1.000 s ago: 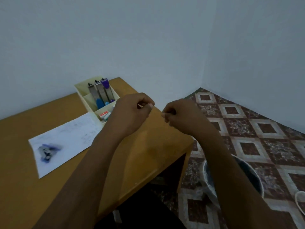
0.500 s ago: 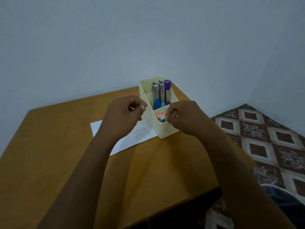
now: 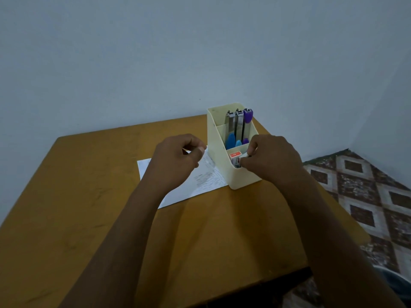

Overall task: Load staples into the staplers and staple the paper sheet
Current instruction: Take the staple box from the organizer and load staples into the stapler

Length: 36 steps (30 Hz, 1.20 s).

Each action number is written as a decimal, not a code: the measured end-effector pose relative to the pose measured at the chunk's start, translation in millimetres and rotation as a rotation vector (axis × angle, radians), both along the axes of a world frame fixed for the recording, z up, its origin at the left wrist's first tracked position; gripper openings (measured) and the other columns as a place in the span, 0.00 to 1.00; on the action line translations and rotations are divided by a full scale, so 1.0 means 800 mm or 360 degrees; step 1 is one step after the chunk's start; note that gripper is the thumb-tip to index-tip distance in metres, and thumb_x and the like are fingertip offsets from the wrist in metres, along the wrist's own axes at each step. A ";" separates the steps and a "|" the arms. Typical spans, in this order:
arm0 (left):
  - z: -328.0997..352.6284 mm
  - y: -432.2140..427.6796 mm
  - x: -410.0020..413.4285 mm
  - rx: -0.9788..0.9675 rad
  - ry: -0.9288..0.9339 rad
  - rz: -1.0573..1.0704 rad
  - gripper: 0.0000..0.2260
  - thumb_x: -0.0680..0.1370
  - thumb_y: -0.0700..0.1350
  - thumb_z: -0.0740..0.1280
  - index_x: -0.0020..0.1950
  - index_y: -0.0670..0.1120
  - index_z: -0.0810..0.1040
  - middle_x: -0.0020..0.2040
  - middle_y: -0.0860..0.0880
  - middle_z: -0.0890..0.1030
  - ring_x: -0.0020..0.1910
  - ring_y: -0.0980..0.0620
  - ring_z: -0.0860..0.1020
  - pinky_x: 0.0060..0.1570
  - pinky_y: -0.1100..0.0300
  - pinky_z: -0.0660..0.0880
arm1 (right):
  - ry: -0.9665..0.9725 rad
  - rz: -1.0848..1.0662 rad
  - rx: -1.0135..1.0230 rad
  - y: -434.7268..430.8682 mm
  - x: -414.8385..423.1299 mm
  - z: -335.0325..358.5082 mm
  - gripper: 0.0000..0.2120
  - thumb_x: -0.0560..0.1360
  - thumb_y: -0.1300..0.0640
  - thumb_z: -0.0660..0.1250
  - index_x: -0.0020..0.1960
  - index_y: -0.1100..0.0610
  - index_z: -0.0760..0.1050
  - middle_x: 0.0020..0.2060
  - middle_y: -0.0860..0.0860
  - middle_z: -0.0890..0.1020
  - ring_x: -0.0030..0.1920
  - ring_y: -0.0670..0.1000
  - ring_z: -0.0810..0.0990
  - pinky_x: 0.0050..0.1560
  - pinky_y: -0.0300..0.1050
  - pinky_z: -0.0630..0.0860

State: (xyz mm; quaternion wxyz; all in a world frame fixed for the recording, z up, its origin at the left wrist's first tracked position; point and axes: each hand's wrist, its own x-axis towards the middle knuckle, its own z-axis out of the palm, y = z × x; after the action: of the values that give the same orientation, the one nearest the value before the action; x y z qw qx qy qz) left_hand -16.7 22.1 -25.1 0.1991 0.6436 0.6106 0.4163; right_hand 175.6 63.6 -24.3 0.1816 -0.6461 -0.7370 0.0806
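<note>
A cream organizer (image 3: pixel 224 174) stands at the table's far right. Its back compartment holds three upright staplers (image 3: pixel 238 127), two with blue handles and one purple. The front compartment holds a small red-and-white staple box (image 3: pixel 234 155). My right hand (image 3: pixel 270 160) is at that front compartment, with thumb and forefinger pinching a small white item beside the box. To the left of the organizer my left hand (image 3: pixel 176 160) hovers with curled fingers, pinching a thin pale strip that looks like staples. The printed paper sheet (image 3: pixel 206 180) lies flat under my left hand and touches the organizer.
The brown wooden table (image 3: pixel 66 207) meets a pale wall at the back. Its right and near edges drop to a patterned tile floor (image 3: pixel 364 196). A dark round container (image 3: pixel 398 283) shows at the lower right, beyond the table.
My view swung left, bringing the organizer to the centre. Both hands moved to it, and my right hand went from beside the organizer into its front compartment. The left keeps its pinch.
</note>
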 end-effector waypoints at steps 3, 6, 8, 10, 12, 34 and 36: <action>-0.002 0.001 0.001 -0.0008 -0.0019 -0.0001 0.05 0.77 0.44 0.66 0.46 0.48 0.82 0.43 0.55 0.82 0.36 0.55 0.81 0.37 0.63 0.76 | -0.0046 -0.0037 -0.0011 0.000 0.000 0.002 0.20 0.69 0.41 0.70 0.53 0.53 0.75 0.49 0.50 0.80 0.43 0.47 0.74 0.41 0.41 0.70; -0.004 0.002 0.004 -0.0022 -0.0019 0.0003 0.05 0.78 0.44 0.66 0.47 0.48 0.81 0.44 0.54 0.82 0.36 0.55 0.81 0.37 0.64 0.76 | -0.0068 -0.0072 -0.0007 0.001 -0.002 0.004 0.23 0.67 0.39 0.71 0.53 0.53 0.73 0.48 0.50 0.80 0.44 0.48 0.76 0.39 0.42 0.69; -0.003 0.002 0.005 -0.0022 -0.0020 0.0006 0.05 0.78 0.44 0.66 0.47 0.48 0.81 0.45 0.53 0.82 0.36 0.55 0.81 0.36 0.65 0.75 | -0.0078 -0.0063 0.0025 0.000 -0.005 0.005 0.23 0.66 0.40 0.72 0.53 0.54 0.73 0.48 0.50 0.80 0.44 0.49 0.76 0.40 0.42 0.70; -0.002 0.003 0.004 -0.0017 -0.0022 0.0008 0.05 0.78 0.44 0.66 0.47 0.48 0.81 0.44 0.54 0.82 0.36 0.55 0.81 0.35 0.66 0.74 | -0.0082 -0.0037 0.0071 -0.003 -0.006 0.009 0.22 0.66 0.42 0.73 0.53 0.54 0.73 0.49 0.51 0.81 0.43 0.49 0.75 0.40 0.42 0.71; -0.001 0.002 0.002 -0.0006 -0.0032 -0.0001 0.05 0.78 0.44 0.66 0.46 0.49 0.81 0.44 0.54 0.82 0.36 0.56 0.81 0.35 0.66 0.74 | -0.0030 -0.0005 0.0140 -0.007 -0.006 0.014 0.20 0.67 0.45 0.73 0.52 0.55 0.73 0.48 0.51 0.81 0.43 0.50 0.75 0.42 0.42 0.72; 0.008 -0.017 -0.051 -0.0065 0.0000 -0.0075 0.10 0.73 0.44 0.72 0.52 0.55 0.80 0.44 0.58 0.82 0.37 0.54 0.82 0.36 0.49 0.82 | 0.1067 0.0245 0.0077 -0.022 -0.076 0.045 0.07 0.70 0.50 0.70 0.37 0.53 0.78 0.33 0.49 0.83 0.33 0.45 0.82 0.36 0.40 0.79; 0.001 -0.016 -0.058 -0.0078 -0.0001 -0.0041 0.07 0.74 0.45 0.71 0.51 0.53 0.82 0.43 0.56 0.82 0.36 0.54 0.82 0.35 0.52 0.82 | 0.1147 0.0263 0.0022 -0.017 -0.084 0.033 0.09 0.71 0.50 0.70 0.38 0.55 0.79 0.33 0.50 0.83 0.34 0.47 0.82 0.39 0.44 0.82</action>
State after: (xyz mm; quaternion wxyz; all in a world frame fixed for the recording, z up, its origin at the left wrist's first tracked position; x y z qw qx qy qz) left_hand -63.5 9.3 -24.2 0.2202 0.6462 0.6122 0.3988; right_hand 108.1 50.2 1.8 0.4268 -0.5133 -0.6760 0.3122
